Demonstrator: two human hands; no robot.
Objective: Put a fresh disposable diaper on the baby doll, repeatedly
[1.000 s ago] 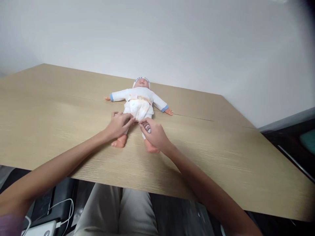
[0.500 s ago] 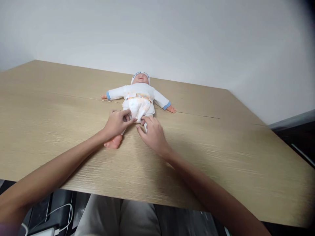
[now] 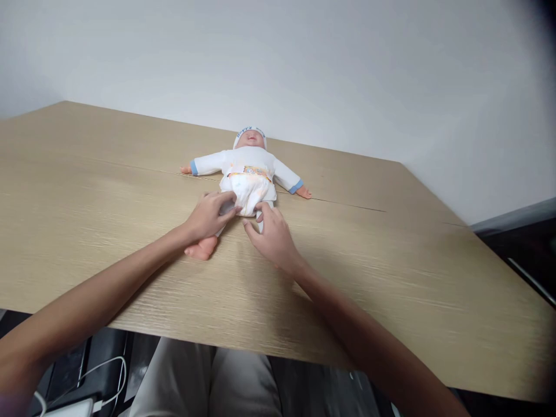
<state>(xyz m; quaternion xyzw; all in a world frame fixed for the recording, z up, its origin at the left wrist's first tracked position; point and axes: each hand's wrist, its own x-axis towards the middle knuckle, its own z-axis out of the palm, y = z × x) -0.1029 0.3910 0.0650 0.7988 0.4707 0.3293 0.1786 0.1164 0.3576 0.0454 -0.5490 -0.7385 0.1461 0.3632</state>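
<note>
A baby doll [image 3: 249,155] lies on its back, arms spread, wearing a white top with blue cuffs and a white cap. Around its hips is a white diaper [image 3: 249,188] with an orange printed waistband. At the diaper's left leg edge is my left hand [image 3: 212,213], thumb and fingers apart and touching the material. My right hand [image 3: 273,233] is by the other leg edge, fingers curved and thumb spread away from them. One bare doll foot [image 3: 202,249] shows below my left wrist; the other is hidden behind my right hand.
The doll rests on a wide wooden table [image 3: 108,231] with a seam across it, against a pale wall [image 3: 278,63]. Below the front edge are my legs [image 3: 208,376], a white cable [image 3: 124,376] and a white device [image 3: 72,408].
My right thumb and fingers have parted from the diaper's crotch and moved slightly right. The diaper's front looks smoother and wider. My left hand stays at its leg edge.
</note>
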